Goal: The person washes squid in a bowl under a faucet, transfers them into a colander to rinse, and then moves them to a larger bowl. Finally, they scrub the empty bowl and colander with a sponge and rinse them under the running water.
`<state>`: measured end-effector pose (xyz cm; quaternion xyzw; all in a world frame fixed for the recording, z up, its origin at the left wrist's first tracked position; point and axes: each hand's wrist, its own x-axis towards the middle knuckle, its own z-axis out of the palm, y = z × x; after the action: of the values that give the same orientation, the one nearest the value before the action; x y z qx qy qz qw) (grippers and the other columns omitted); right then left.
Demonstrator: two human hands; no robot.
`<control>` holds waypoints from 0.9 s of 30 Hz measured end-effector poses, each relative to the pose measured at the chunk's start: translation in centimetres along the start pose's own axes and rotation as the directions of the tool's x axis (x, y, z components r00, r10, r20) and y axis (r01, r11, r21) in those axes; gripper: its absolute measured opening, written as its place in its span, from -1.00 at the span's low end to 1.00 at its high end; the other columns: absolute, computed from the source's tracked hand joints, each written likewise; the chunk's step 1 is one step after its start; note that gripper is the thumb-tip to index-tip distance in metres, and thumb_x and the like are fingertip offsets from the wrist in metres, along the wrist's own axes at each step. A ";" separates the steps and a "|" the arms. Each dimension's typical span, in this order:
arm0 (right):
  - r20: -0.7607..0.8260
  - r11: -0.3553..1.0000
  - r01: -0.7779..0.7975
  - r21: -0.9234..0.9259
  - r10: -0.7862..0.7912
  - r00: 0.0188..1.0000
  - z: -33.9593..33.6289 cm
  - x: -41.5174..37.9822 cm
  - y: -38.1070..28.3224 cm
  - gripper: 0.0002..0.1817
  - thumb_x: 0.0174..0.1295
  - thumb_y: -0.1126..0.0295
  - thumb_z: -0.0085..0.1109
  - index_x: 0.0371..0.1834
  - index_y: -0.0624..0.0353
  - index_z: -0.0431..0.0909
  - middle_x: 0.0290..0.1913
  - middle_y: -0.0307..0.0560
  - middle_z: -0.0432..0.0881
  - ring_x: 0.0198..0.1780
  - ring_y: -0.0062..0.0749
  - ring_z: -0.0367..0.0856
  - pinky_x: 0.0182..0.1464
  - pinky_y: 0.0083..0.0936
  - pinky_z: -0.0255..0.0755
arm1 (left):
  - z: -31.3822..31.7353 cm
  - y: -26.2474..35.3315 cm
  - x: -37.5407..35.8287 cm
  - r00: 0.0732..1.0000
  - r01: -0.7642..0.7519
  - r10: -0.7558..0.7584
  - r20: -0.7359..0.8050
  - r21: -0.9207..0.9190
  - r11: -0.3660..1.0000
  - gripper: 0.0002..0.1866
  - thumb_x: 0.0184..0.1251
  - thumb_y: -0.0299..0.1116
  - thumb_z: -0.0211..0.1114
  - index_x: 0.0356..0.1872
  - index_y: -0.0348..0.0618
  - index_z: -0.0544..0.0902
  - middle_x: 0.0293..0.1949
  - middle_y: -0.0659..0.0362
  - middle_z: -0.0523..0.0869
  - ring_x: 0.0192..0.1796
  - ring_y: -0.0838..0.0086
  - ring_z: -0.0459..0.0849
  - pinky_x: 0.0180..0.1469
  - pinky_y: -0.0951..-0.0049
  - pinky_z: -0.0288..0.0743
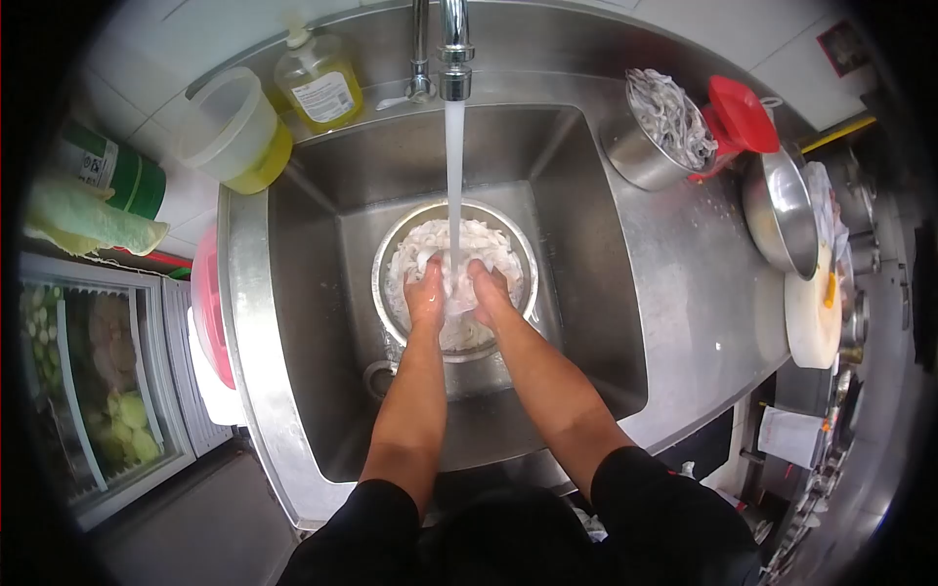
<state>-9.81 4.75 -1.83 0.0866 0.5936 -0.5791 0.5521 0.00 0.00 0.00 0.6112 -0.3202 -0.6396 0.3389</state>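
A round metal bowl [383,237] stands in the steel sink, filled with wet, whitish, soft pieces [479,237] whose kind I cannot make out. My left hand [425,296] and my right hand [489,291] are both inside it, facing each other. Between them they cup a clump of the pieces, with fingertips partly buried. Water [454,176] pours from the chrome faucet [455,59] straight down onto the clump.
The sink [576,293] has raised steel edges. A soap bottle [322,86] and a plastic tub [237,132] of yellow liquid stand at the back left. On the right counter are a metal pot [640,161] of greyish strips, a red scoop [741,112] and another metal bowl [780,215].
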 end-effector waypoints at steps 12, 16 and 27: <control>0.356 0.956 -0.240 0.167 0.169 0.919 -1.0 3.2 -0.4 -0.59 0.31 0.26 0.11 0.17 0.20 0.46 0.07 0.02 0.60 0.12 -0.11 0.59 0.14 -0.12 0.54 | -0.8 -0.6 3.6 0.987 -0.101 0.070 0.145 0.217 0.971 -0.11 0.09 -0.13 0.41 0.34 -0.50 0.24 0.17 -0.14 0.51 0.17 0.21 0.53 0.16 0.29 0.43; 0.449 0.948 -0.310 0.073 0.246 0.859 -1.5 1.3 -0.7 -0.60 0.26 0.28 0.16 0.14 0.17 0.46 0.03 -0.01 0.60 0.07 -0.15 0.60 0.10 -0.14 0.54 | -1.1 -0.1 2.4 0.992 -0.042 0.000 0.124 0.332 0.942 0.02 0.08 -0.15 0.44 0.42 -0.45 0.01 0.30 -0.18 0.36 0.30 0.13 0.43 0.24 0.18 0.39; 0.383 0.964 -0.252 -0.084 0.265 0.885 0.1 -2.0 -1.3 -0.73 0.26 0.18 0.07 -0.04 -0.02 0.48 -0.19 -0.19 0.57 -0.22 -0.33 0.52 -0.26 -0.36 0.46 | -1.8 -0.4 4.8 0.916 -0.032 -0.033 0.399 0.156 0.987 0.03 0.16 -0.15 0.37 0.46 -0.41 -0.11 0.34 -0.19 0.30 0.38 0.12 0.34 0.29 0.17 0.34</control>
<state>-9.98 5.38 0.47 0.0385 0.4637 -0.4964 0.7329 1.62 -3.73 -3.13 0.4928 -0.4325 -0.7234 0.2161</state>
